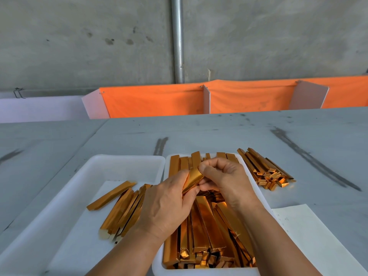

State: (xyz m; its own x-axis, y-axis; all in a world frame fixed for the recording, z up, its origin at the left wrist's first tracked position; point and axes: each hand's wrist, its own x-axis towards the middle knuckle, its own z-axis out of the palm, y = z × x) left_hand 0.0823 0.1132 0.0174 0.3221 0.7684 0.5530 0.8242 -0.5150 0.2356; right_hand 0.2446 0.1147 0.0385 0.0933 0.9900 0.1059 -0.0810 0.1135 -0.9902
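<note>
Two white trays stood side by side on the grey table (pixel 219 132). The left tray (pixel 127 159) held a loose fan of flat gold strips (pixel 123 208) with pointed ends, lying on a white liner.

Just right of these, the person's left hand (pixel 169 204) gripped the lower end of a single gold sleeve (pixel 194 179), fingers curled round it. The right hand (pixel 225 180) pinched the upper end of the same piece between thumb and fingertips. The gold sleeve was held tilted, clear of both trays and above the far part of the right tray (pixel 209 272).

That tray was packed with formed gold sleeves (pixel 209 226) lying lengthwise. Further right, a separate heap of formed pieces (pixel 264 170) lay on the table, near the tray. A sheet of paper (pixel 310 236) with faint writing lay beside the right forearm.

Assessment: the step in hand appeared to be shaping a flat strip into a box-section sleeve, and the piece looked only part-formed. The next move would call for pressing along the creases and closing the end. The finished piece would then go in the right tray with the others. The card looked thin, so pressure off the creases risked denting the foil face.
</note>
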